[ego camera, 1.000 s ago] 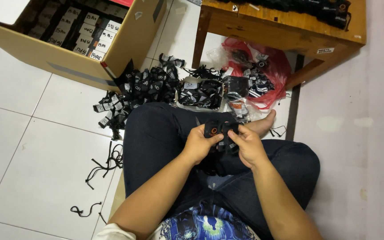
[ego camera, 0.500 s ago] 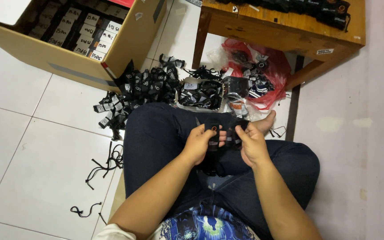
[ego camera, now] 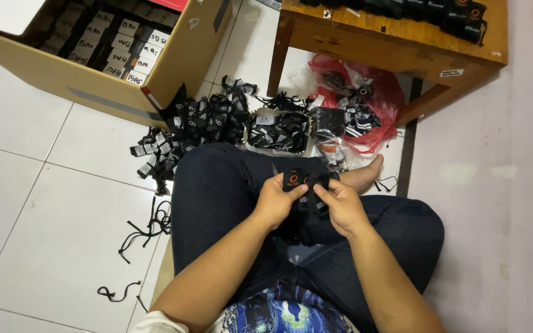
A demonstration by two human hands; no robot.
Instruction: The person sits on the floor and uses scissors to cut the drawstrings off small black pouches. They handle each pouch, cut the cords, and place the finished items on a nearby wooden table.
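Closer together now — left hand (ego camera: 277, 200) and right hand (ego camera: 338, 203) each grip closed on the black pouch (ego camera: 303, 188).

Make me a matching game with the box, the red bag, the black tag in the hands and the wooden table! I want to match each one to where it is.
Things:
1. cardboard box
2. red bag
3. black tag
4. wooden table

Places:
A. under the table's edge, on the floor
B. top right
C. top left, on the white tiles
D. between both hands, over the lap

Pairs: 1-C, 2-A, 3-D, 4-B. The left hand and right hand both pinch the tag.
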